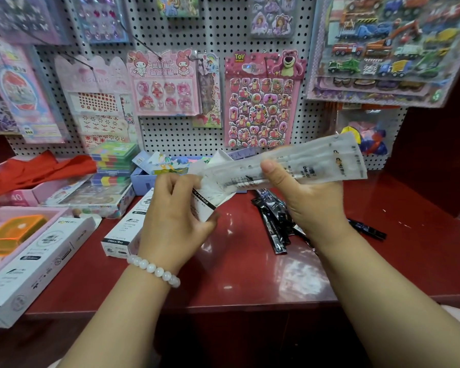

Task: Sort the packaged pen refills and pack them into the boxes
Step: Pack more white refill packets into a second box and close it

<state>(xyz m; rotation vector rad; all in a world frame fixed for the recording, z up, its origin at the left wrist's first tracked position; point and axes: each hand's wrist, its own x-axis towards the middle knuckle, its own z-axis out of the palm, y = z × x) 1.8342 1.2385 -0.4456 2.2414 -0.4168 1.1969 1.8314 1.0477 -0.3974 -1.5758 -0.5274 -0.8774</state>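
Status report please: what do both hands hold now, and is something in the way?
Left hand grips open white box. Right hand holds white refill packets, ends at box mouth. Black packets on counter below, not blocking.

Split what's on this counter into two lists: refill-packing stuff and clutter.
Job: clear refill packets in right hand; open white box in left hand; black refill packets; two white boxes.

Clutter: sticker sheets, red cloth, orange case.

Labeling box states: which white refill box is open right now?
The white box in the left hand, its end flap open. The other two white boxes lie on the counter.
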